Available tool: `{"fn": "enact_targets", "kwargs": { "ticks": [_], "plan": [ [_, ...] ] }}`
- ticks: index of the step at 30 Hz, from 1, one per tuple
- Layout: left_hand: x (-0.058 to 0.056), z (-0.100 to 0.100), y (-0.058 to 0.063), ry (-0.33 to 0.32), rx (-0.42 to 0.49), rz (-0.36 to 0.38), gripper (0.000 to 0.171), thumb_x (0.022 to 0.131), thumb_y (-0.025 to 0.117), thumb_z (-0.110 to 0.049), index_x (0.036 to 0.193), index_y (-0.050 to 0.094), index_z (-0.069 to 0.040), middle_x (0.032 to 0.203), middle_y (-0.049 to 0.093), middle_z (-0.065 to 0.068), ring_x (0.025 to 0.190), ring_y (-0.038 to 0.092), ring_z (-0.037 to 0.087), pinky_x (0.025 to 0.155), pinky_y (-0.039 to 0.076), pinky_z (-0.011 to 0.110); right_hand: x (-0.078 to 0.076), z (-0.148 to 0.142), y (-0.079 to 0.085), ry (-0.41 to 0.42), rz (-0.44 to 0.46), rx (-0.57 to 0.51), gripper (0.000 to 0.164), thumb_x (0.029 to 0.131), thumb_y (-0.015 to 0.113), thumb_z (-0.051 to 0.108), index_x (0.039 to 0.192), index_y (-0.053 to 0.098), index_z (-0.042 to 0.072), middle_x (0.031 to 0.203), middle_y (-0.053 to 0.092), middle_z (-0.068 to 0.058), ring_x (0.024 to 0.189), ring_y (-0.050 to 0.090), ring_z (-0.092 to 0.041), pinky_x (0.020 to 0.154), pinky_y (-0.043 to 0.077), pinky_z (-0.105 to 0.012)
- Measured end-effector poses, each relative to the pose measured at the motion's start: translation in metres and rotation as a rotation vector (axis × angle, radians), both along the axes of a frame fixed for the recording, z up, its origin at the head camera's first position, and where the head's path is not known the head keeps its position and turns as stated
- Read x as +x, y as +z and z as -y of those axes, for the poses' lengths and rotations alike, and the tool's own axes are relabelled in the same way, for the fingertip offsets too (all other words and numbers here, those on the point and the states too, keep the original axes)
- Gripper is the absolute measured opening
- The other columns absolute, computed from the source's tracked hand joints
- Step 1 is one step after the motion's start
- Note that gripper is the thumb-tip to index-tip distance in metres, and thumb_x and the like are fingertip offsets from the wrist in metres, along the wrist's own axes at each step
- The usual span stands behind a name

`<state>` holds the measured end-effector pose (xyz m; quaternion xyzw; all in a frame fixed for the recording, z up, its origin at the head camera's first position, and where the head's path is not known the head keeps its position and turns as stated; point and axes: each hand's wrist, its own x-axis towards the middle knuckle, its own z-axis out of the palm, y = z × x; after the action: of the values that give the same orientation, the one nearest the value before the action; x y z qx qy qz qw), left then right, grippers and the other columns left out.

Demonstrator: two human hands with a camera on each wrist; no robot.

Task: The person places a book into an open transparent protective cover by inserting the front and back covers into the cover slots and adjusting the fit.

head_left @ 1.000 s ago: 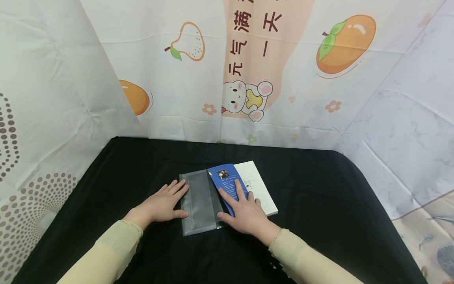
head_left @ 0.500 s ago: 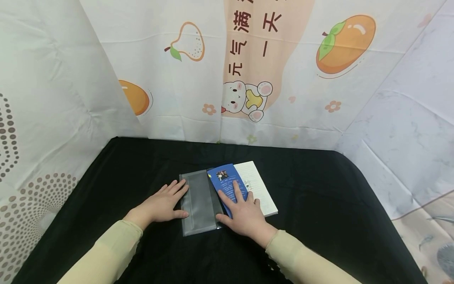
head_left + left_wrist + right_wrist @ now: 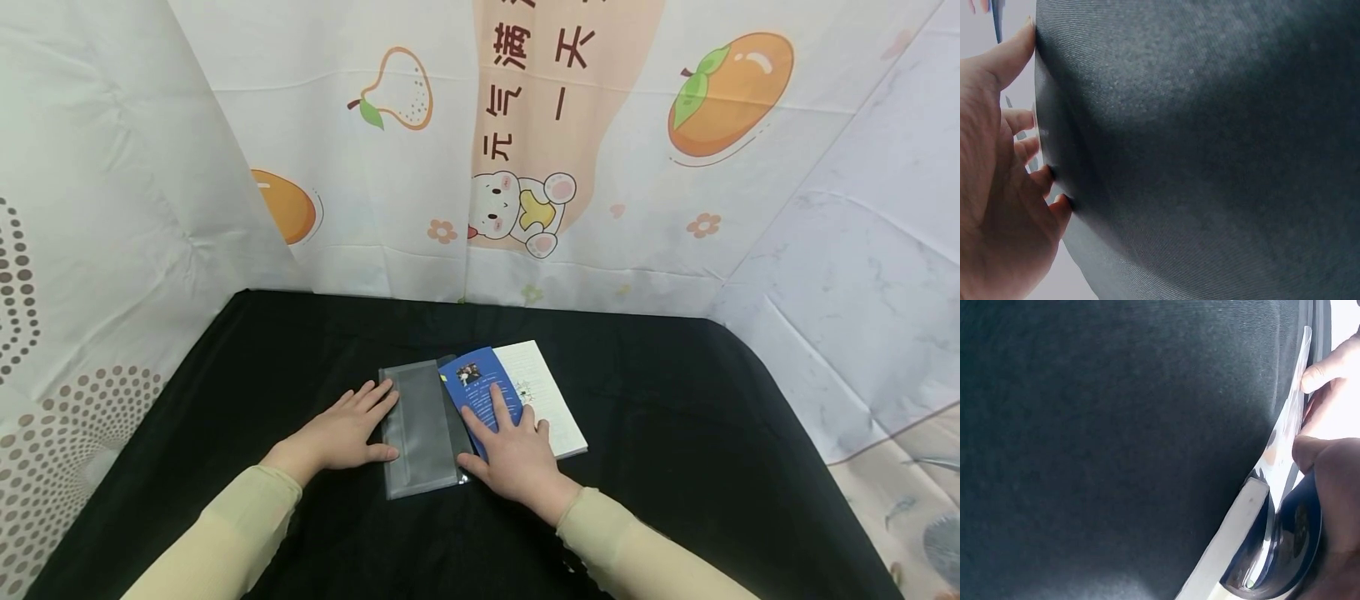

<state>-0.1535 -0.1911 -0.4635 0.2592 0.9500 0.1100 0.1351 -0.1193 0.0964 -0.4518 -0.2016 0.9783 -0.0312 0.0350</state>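
Note:
A clear plastic book cover [image 3: 426,429] lies on the black cloth, in the middle of the head view. My left hand [image 3: 337,435] rests on its left edge with the fingers spread. To the right, an open book shows white pages [image 3: 547,400] and a blue cover flap [image 3: 472,377], which reaches over the plastic's right side. My right hand [image 3: 517,458] presses on the blue flap with extended fingers, its thumb at the plastic's right edge. In the right wrist view the blue flap [image 3: 1300,528] bends in a curve beside the page block [image 3: 1225,540], with the transparent plastic [image 3: 1285,437] next to it.
Black cloth [image 3: 675,433] covers the table around the book. White printed curtains [image 3: 360,200] with fruit drawings hang behind the table and along both sides.
My right hand has slid slightly left and the blue flap has shifted slightly, lying a little flatter over the plastic. My left hand has stayed in place.

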Motion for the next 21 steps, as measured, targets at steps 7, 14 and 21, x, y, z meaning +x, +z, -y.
{"fn": "enact_targets", "kwargs": {
  "ticks": [7,14,21],
  "plan": [
    [0.0000,0.0002,0.0001,0.001,0.002,0.000,0.087,0.089,0.058,-0.058,0.152,0.023,-0.009,0.160,0.012,0.012,0.143,0.007,0.036,0.115,0.014,0.057,-0.0003,0.0005,-0.0034,0.012,-0.018,0.022,0.066,0.091,0.048,0.064,0.148,0.036,0.033,0.158,0.016,-0.019,0.113,0.038,-0.055,0.086,0.036,-0.072],
    [-0.0003,0.0003,0.0006,-0.002,-0.003,0.000,0.087,0.089,0.058,-0.058,0.152,0.023,-0.008,0.160,0.012,0.013,0.143,0.007,0.036,0.114,0.014,0.057,-0.0010,0.0011,-0.0064,0.022,-0.033,0.037,0.062,0.093,0.048,0.062,0.147,0.038,0.033,0.158,0.017,-0.019,0.112,0.038,-0.053,0.084,0.036,-0.072],
    [-0.0007,0.0015,-0.0001,-0.006,-0.002,-0.004,0.088,0.089,0.057,-0.060,0.152,0.023,-0.009,0.160,0.012,0.012,0.143,0.008,0.036,0.115,0.015,0.057,-0.0020,0.0016,-0.0088,0.042,-0.076,0.070,0.056,0.094,0.052,0.053,0.145,0.041,0.032,0.157,0.019,-0.018,0.105,0.041,-0.049,0.076,0.038,-0.068]
  ]
}}
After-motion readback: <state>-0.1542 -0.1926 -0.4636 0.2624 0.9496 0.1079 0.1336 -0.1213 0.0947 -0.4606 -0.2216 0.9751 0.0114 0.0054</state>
